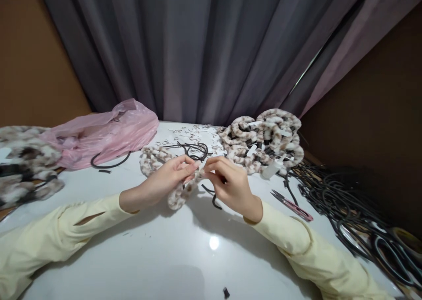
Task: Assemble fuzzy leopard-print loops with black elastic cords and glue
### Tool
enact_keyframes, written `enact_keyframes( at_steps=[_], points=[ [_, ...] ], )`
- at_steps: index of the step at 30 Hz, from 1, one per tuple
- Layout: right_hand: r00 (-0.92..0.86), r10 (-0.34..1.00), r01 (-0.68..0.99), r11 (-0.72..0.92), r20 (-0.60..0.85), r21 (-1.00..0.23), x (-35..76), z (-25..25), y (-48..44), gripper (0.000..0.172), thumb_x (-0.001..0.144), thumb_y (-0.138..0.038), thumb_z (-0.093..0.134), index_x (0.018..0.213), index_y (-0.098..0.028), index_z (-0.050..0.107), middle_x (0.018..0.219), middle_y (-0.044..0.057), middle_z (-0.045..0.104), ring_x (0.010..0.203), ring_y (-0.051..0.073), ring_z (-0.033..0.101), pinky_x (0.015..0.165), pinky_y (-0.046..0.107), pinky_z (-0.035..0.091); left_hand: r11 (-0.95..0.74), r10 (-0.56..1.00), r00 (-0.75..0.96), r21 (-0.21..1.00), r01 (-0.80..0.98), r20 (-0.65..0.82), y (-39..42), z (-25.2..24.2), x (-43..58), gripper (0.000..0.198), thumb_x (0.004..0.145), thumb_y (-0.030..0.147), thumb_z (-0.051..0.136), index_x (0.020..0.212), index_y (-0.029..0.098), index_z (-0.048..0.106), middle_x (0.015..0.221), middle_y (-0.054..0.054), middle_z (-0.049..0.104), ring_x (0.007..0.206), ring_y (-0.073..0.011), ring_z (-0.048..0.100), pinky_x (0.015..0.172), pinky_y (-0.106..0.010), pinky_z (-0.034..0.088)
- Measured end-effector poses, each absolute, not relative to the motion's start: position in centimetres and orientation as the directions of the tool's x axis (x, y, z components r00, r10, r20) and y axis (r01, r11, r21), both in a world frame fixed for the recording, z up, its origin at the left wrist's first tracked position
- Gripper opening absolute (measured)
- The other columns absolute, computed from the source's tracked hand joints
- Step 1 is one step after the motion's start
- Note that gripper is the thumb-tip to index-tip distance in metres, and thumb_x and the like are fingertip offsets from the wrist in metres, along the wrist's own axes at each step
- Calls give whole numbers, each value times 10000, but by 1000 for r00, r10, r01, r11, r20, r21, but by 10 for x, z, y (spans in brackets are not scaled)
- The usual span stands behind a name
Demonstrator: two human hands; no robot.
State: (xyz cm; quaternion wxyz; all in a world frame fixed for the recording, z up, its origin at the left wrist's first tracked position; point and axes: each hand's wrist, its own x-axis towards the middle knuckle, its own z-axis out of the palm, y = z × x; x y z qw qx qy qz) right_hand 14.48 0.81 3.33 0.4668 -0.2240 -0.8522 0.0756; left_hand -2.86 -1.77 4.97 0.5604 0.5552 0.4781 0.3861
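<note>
My left hand point(168, 179) and my right hand point(229, 183) meet over the middle of the white table point(184, 251). Both pinch a furry cream-and-brown spotted headband point(180, 195), which curves down between them onto the table. A black plastic headband end point(216, 202) pokes out under my right hand. Another furry piece point(150, 158) lies just behind my left hand. Both sleeves are pale yellow.
A heap of finished furry headbands point(263, 139) sits at the back right, a pink plastic bag point(105, 133) at the back left, more furry pieces point(23, 163) at the far left. Bare black headbands point(356, 203) pile at the right, pink-handled snips point(293, 205) beside them. Small white scraps point(191, 135) lie behind.
</note>
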Motion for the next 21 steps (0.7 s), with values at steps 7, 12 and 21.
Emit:
enact_keyframes(
  at_steps=[7, 12, 21],
  points=[
    [-395, 862, 234, 430, 318, -872, 143, 43, 9, 190, 771, -319, 593, 696, -154, 536, 758, 22, 566, 533, 79, 482, 457, 205, 384, -123, 959, 282, 938, 324, 29, -21, 53, -28, 261, 848, 412, 480, 735, 177, 475, 584, 42, 524, 362, -43, 340, 365, -180, 225],
    [-411, 905, 227, 217, 109, -949, 143, 49, 12, 244, 693, -346, 661, 665, -140, 533, 756, 14, 575, 503, 50, 434, 464, 194, 337, -243, 946, 292, 904, 351, 141, -22, 49, -29, 238, 860, 380, 470, 740, 178, 508, 602, 33, 560, 432, -65, 411, 427, -185, 287],
    [-614, 774, 250, 5, -154, -968, 152, 59, 16, 226, 656, -321, 694, 664, -139, 560, 578, -43, 512, 456, 32, 346, 412, 167, 232, -712, 701, 496, 541, 448, 513, -22, 27, -39, 136, 856, 225, 467, 833, 181, 594, 668, -38, 556, 623, -142, 473, 608, -257, 381]
  ],
)
